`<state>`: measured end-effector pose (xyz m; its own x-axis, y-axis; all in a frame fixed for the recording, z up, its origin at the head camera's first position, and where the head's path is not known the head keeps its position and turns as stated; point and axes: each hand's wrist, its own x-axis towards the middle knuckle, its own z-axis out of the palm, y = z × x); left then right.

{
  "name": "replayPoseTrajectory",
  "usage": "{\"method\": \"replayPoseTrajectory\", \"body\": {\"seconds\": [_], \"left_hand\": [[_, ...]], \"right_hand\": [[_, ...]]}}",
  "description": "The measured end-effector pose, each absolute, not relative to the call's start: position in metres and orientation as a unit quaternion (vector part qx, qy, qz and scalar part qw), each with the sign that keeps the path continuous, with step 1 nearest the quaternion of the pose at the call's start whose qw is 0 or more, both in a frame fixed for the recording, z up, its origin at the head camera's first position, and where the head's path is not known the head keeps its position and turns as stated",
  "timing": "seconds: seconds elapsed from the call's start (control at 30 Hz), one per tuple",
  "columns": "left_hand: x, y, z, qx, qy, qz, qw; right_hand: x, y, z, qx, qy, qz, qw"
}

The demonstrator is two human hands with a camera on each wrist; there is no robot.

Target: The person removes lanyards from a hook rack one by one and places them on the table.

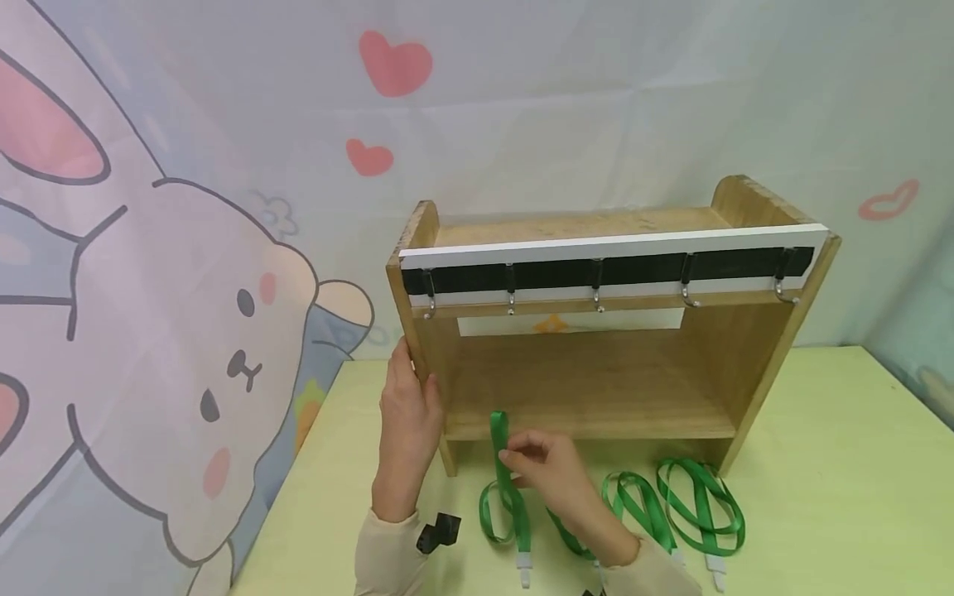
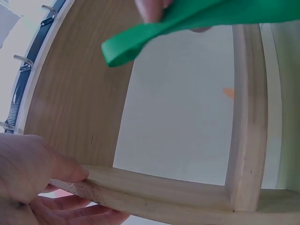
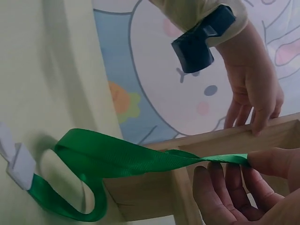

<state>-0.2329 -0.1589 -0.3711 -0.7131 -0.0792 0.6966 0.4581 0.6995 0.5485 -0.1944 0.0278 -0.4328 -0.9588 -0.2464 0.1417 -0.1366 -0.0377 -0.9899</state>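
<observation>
My left hand (image 1: 408, 426) grips the left side panel of a wooden shelf (image 1: 581, 377), thumb on the inner side and fingers outside, as the left wrist view shows. In front of the shelf my right hand (image 1: 557, 480) pinches a green lanyard (image 3: 117, 154) between thumb and fingers. A loop of the strap stands up above the fingertips in the head view. Its lower part and white plastic clip (image 1: 525, 567) lie on the table. Along the shelf's top front runs a black strip (image 1: 555, 274) with several metal hooks (image 1: 598, 298), and nothing hangs on them.
More green lanyards (image 1: 704, 513) lie on the pale yellow table (image 1: 835, 480) to the right, one partly hidden beneath my right forearm. Behind the shelf hangs a cloth backdrop (image 1: 596, 124) with a cartoon rabbit and hearts.
</observation>
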Motion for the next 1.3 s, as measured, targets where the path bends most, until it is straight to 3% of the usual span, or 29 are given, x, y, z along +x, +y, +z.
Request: {"method": "replayPoseTrajectory", "body": {"seconds": [0.6, 1.3], "left_hand": [[-0.228, -0.158, -0.377, -0.101, -0.850, -0.370, 0.361], [-0.235, -0.157, -0.376, -0.104, -0.847, -0.356, 0.380]], "right_hand": [[-0.193, 0.026, -0.463, -0.115, 0.756, -0.639, 0.081], [-0.204, 0.020, -0.491, -0.145, 0.805, -0.573, 0.057]]}}
